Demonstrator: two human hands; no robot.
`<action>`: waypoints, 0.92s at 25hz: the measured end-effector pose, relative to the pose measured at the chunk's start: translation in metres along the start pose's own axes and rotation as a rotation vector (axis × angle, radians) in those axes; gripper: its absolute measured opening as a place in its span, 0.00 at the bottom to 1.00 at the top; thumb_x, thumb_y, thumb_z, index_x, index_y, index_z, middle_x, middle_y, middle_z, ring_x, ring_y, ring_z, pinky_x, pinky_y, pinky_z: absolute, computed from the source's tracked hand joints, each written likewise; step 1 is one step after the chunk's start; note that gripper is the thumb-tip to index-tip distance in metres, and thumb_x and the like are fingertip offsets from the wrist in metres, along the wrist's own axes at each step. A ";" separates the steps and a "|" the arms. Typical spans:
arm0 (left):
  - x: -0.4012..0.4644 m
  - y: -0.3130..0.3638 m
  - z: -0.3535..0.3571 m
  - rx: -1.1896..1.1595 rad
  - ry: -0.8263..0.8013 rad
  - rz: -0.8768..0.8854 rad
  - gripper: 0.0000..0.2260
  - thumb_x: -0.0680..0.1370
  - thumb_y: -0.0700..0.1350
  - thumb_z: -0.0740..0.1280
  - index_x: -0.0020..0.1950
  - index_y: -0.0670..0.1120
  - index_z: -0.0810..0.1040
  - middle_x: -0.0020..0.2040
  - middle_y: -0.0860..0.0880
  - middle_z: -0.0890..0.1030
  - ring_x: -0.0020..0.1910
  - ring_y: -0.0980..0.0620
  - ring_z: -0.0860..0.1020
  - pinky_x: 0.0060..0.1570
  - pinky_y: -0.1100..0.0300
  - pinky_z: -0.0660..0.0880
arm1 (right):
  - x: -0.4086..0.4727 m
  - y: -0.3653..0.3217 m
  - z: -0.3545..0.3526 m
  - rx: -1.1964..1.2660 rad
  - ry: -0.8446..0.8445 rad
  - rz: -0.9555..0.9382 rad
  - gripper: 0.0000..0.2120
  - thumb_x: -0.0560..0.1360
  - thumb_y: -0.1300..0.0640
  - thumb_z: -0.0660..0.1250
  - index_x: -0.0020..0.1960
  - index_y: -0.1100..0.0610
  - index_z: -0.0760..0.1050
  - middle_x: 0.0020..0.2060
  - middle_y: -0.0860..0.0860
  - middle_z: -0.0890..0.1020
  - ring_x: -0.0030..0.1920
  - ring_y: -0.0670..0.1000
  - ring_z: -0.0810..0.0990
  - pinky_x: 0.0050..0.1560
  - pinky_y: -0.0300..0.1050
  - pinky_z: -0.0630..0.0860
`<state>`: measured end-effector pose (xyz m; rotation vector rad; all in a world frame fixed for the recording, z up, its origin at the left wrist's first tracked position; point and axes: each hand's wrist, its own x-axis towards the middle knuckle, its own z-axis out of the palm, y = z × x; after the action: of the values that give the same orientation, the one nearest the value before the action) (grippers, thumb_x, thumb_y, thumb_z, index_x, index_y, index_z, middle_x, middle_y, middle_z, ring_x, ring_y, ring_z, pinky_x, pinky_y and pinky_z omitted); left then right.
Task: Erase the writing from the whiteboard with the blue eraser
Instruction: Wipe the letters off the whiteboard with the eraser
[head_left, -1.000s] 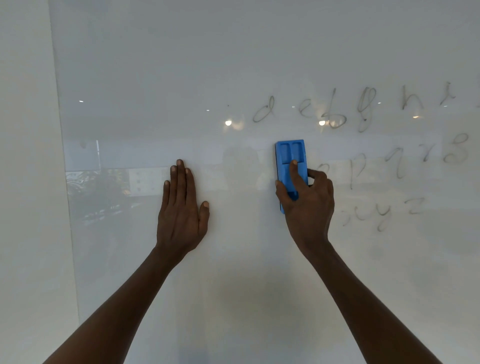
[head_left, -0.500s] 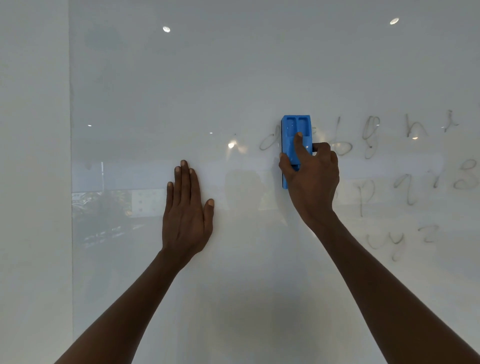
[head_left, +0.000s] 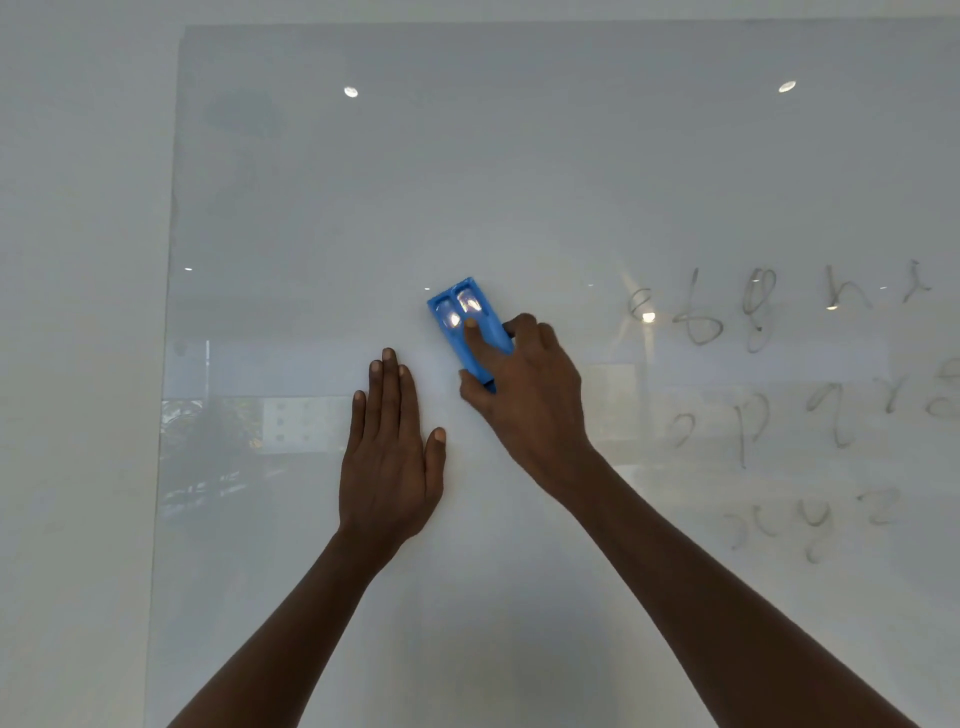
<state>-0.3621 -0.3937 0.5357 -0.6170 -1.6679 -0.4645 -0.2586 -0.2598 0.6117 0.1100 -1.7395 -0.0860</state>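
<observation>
My right hand (head_left: 524, 395), fingers clamped on the blue eraser (head_left: 469, 325), has swept left off the top row, clearing "d"; my flat, open left hand (head_left: 389, 457) braces the whiteboard (head_left: 519, 182).

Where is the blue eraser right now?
The eraser is mid-board in the right hand, just above the flat left hand, left of the letters.

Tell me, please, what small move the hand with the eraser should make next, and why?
Probably sweep the blue eraser rightward along the top row. The right hand holds it left of the remaining letters, on whiteboard with no writing there, while the left hand lies flat.
</observation>
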 end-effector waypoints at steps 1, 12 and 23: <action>0.000 0.000 0.000 0.001 0.002 0.000 0.31 0.83 0.51 0.51 0.82 0.37 0.49 0.84 0.40 0.47 0.83 0.45 0.46 0.82 0.47 0.49 | -0.005 0.001 -0.001 -0.002 -0.025 -0.039 0.25 0.76 0.48 0.65 0.71 0.54 0.69 0.53 0.59 0.75 0.50 0.56 0.74 0.44 0.50 0.77; -0.001 -0.002 0.002 0.004 0.005 0.000 0.31 0.83 0.51 0.51 0.82 0.37 0.49 0.84 0.41 0.47 0.84 0.46 0.45 0.82 0.48 0.48 | -0.023 0.102 -0.041 -0.081 0.093 0.229 0.24 0.73 0.47 0.69 0.68 0.49 0.73 0.51 0.58 0.76 0.49 0.57 0.74 0.38 0.43 0.70; -0.002 0.001 0.003 0.002 0.025 -0.003 0.31 0.83 0.50 0.53 0.82 0.36 0.51 0.83 0.40 0.50 0.83 0.43 0.48 0.81 0.46 0.52 | -0.020 0.012 -0.006 0.071 0.124 0.213 0.24 0.72 0.50 0.70 0.67 0.52 0.73 0.51 0.58 0.77 0.48 0.58 0.75 0.42 0.52 0.78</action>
<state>-0.3634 -0.3919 0.5333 -0.6051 -1.6459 -0.4711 -0.2500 -0.2457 0.5949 -0.0181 -1.6208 0.1362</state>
